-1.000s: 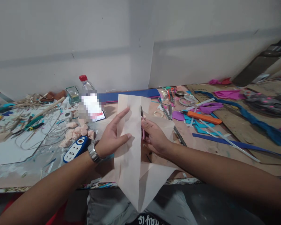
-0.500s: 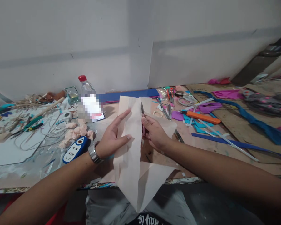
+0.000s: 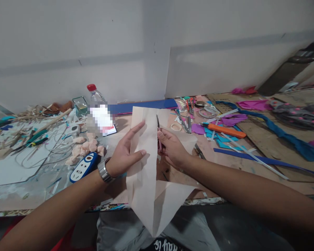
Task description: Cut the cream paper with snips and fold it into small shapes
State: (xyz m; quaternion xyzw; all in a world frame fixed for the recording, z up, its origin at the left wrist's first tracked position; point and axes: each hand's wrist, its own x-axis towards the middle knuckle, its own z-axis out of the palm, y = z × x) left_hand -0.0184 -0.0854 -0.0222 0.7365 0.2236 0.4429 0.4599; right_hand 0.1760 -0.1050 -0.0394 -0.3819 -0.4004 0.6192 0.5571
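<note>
A large pale peach sheet of thin paper point(image 3: 143, 184) hangs upright in front of me, its lower point over my lap. My left hand point(image 3: 122, 153), wearing a metal watch, holds the sheet by its left side; thumb and index finger lie across the front, and the other fingers are partly hidden. In my right hand point(image 3: 172, 148) is a pair of scissors point(image 3: 159, 143), its handles mostly covered by the fingers. The dark blades point up and away, at the paper's right edge near its top.
Left of the paper are a blue-and-white power strip point(image 3: 84, 168), crumpled peach paper point(image 3: 85, 146), a lit phone point(image 3: 104, 120) and a red-capped bottle point(image 3: 95, 92). To the right lie a tape roll point(image 3: 176, 127), an orange utility knife point(image 3: 225, 130) and blue strips point(image 3: 261, 159).
The scissors have shifted very slightly left, and their blades now show more fully against the paper. Both hands keep nearly the same place and grip.
</note>
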